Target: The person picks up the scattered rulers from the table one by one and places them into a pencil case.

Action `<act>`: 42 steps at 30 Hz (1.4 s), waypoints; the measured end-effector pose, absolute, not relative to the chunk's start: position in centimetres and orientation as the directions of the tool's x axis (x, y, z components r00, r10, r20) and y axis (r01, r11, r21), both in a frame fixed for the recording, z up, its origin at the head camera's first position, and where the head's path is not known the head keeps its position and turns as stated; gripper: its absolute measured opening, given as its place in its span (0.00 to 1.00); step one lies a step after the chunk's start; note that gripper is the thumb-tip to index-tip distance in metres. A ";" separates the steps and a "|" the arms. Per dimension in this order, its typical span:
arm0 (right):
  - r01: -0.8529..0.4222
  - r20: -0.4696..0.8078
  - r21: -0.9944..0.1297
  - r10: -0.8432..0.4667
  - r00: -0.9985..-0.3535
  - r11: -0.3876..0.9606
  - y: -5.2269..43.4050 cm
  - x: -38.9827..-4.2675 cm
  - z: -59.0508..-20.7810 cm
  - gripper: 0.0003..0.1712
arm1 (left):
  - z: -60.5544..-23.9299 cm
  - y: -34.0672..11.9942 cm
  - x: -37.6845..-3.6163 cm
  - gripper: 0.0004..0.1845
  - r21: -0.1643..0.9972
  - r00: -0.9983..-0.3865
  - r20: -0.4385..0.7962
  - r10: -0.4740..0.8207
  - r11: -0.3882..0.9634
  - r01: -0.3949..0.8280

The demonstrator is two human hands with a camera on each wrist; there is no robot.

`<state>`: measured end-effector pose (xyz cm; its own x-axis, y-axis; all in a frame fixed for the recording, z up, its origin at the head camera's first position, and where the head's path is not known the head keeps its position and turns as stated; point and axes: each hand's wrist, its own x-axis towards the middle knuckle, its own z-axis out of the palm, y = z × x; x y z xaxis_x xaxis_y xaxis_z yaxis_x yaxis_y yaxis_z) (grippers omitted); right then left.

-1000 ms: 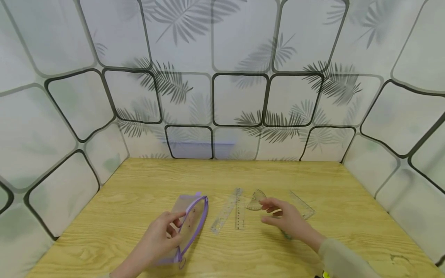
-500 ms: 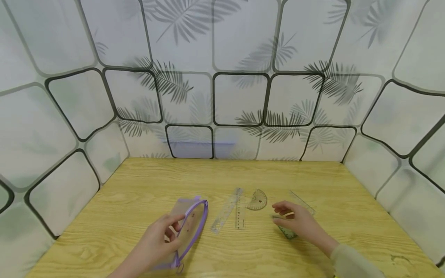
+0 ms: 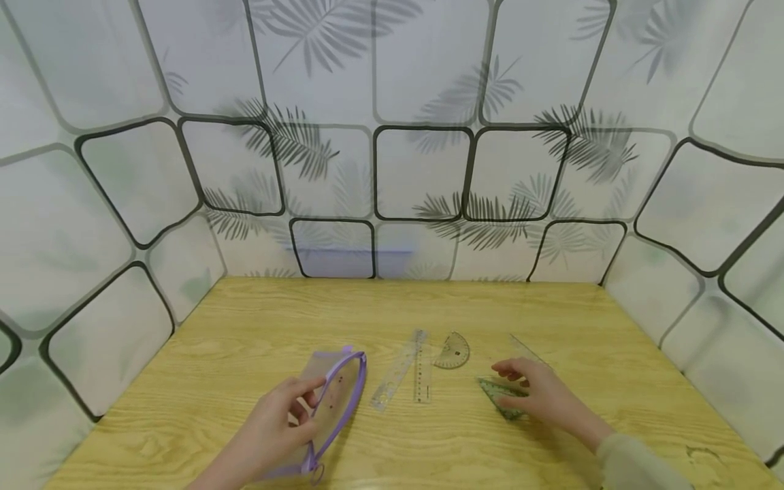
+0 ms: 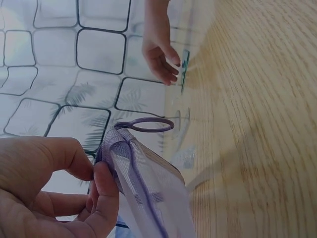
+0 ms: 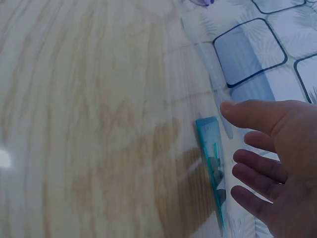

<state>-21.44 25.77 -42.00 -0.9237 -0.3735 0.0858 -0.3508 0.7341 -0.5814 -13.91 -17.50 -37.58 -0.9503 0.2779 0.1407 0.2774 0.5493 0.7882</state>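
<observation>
Well to the right of the purple pouch (image 3: 335,405), the green triangle (image 3: 495,388) lay on the wooden table (image 3: 367,313), close under the right hand (image 3: 545,395). That hand's fingers were loosely bent and held nothing; its thumb was at the triangle, though whether it touched could not be told. At the pouch's left side the left hand (image 3: 286,420) pinched the edge between thumb and fingers, and the mouth gaped. Just right of the pouch came the holed ruler (image 3: 392,382), then the straight ruler (image 3: 422,374), then the protractor (image 3: 455,352); farthest right of it was the clear triangle (image 3: 529,349), partly hidden behind the right hand.

The green triangle looked thin and flat, so fingertips might have skidded on it or shoved it farther from the pouch, for want of an edge to get under. The clear triangle hardly showed against the wood, and a knuckle could have nudged it unnoticed. The pouch's soft mesh seemed to hang on one small pinch; had that slackened, the mouth would probably have sagged, and a sharp corner could have snagged on it.

Half a second earlier, the right hand was nearer the pouch and hid more of the green triangle; a second earlier it was nearer still, covering the protractor's edge. The pouch, the left hand's pinch and both rulers had barely changed.
</observation>
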 end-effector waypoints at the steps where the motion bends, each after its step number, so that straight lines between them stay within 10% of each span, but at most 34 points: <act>1: -0.358 0.082 -0.565 -0.380 -0.921 0.744 25.9 -21.5 -42.1 0.33 | -37.5 -17.5 -13.9 0.32 0.788 -0.950 0.141 0.278 0.549 0.278; 42: -0.414 0.035 -0.493 -0.458 -0.888 0.766 26.9 -20.6 -42.6 0.39 | -37.5 -17.4 -13.9 0.31 0.800 -0.945 0.141 0.296 0.528 0.284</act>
